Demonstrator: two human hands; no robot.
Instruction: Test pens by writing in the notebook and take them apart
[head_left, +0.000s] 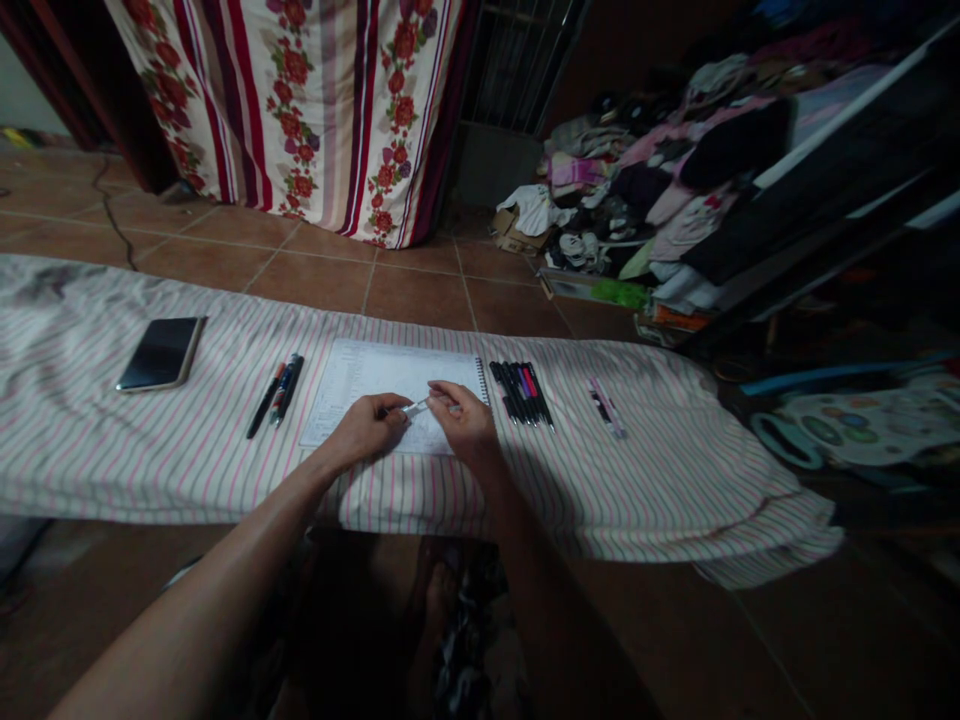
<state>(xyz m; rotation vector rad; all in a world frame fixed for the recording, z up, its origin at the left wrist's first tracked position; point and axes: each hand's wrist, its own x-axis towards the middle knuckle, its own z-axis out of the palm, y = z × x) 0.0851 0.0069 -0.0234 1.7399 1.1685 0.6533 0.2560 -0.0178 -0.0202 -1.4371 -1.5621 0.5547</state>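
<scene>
Clear plastic pen (415,407) sits pinched between our nearly touching left hand (365,430) and right hand (463,420), over a spiral notebook (390,380). Black pens (521,392) lie just right of the right hand; more pens (276,392) and a phone (160,354) lie left of the left hand, on striped cloth (150,470).

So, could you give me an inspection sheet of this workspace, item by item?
Surface: wrinkled striped cloth, spread flat.
Things in use: small clear tube, over a spiral-bound printed sheet.
Hands: left hand and right hand both at the tube, resting over the sheet.
Clutter: smartphone, group of pens, row of dark pens, pale pink pen.
Cables: dark cable on the tiled floor.
Surroundings: floral curtain, heaped clothes.
</scene>
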